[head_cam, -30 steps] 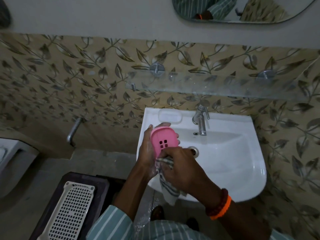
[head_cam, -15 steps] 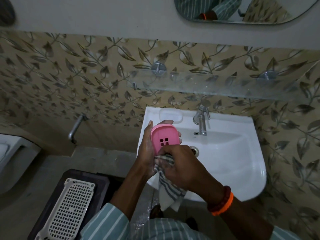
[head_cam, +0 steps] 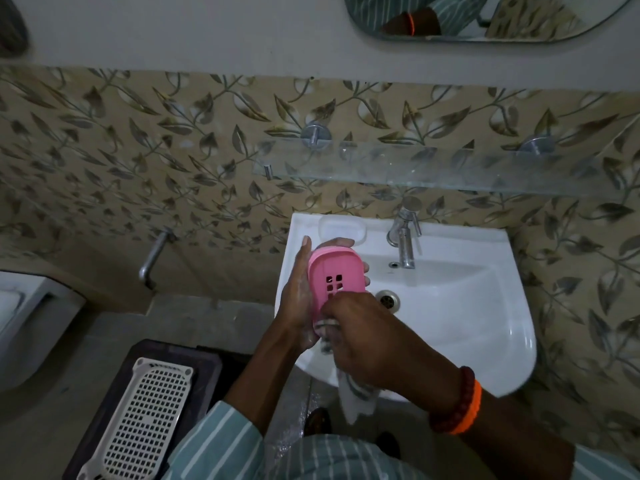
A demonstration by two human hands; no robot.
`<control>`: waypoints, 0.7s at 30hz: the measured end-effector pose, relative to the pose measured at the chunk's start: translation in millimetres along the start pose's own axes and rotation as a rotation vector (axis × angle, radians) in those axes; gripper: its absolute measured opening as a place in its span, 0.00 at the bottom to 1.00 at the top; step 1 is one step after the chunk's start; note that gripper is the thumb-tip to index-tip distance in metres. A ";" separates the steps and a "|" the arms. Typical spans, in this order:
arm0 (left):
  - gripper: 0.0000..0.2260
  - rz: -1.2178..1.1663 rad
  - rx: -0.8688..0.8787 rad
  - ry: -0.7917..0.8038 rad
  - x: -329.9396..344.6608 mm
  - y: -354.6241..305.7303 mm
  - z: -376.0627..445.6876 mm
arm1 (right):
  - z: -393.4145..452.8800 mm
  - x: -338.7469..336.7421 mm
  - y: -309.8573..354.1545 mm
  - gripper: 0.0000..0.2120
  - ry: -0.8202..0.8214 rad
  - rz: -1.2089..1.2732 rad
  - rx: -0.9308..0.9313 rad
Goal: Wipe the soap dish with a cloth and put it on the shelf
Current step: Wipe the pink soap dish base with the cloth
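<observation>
A pink soap dish [head_cam: 332, 271] with small square drain holes is held tilted over the left side of the white washbasin [head_cam: 467, 306]. My left hand [head_cam: 298, 296] cups it from behind and below. My right hand [head_cam: 367, 337] presses a striped white cloth [head_cam: 353, 393] against the dish's lower end; the cloth's tail hangs down past the basin's front rim. A glass shelf [head_cam: 433, 168] on two metal mounts runs along the tiled wall above the basin, with nothing standing on it.
A chrome tap [head_cam: 403, 240] stands at the basin's back, a drain [head_cam: 388, 299] just right of my hands. A moulded soap recess [head_cam: 343, 228] lies behind the dish. A white perforated tray [head_cam: 138, 420] lies on a dark stand at lower left. A mirror [head_cam: 485, 15] hangs above.
The dish is held slightly higher in the frame. My right hand with the cloth has shifted a little along the dish's lower end. The view has tilted slightly.
</observation>
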State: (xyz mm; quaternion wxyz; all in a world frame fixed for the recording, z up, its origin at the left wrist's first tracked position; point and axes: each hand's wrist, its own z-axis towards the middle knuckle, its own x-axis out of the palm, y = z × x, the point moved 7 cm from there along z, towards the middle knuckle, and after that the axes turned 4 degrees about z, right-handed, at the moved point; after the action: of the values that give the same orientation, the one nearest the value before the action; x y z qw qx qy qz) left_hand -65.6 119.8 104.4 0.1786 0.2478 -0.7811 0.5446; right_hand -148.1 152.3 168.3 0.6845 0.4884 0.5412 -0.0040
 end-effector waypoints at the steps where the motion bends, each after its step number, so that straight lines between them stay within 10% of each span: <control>1: 0.26 -0.041 0.010 0.015 1.6 -1.1 0.6 | 2.1 -4.6 -0.1 0.06 -0.035 0.103 0.033; 5: 0.26 -0.071 0.055 0.040 2.9 -7.0 -1.3 | 4.9 -18.6 -3.4 0.06 -0.274 0.148 0.098; 12: 0.26 0.029 -0.017 0.033 -1.0 -6.3 0.8 | -3.5 -8.8 -14.2 0.08 -0.124 -0.200 0.097; 21: 0.25 -0.108 -0.039 -0.061 -6.4 0.7 -4.4 | 10.0 -26.0 0.7 0.06 -0.379 0.117 0.039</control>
State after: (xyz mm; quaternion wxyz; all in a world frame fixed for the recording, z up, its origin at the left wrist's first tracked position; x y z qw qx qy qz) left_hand -60.8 125.4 101.9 0.1884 0.3027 -0.7821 0.5111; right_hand -151.1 132.3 187.5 0.7635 0.5227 0.3734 -0.0665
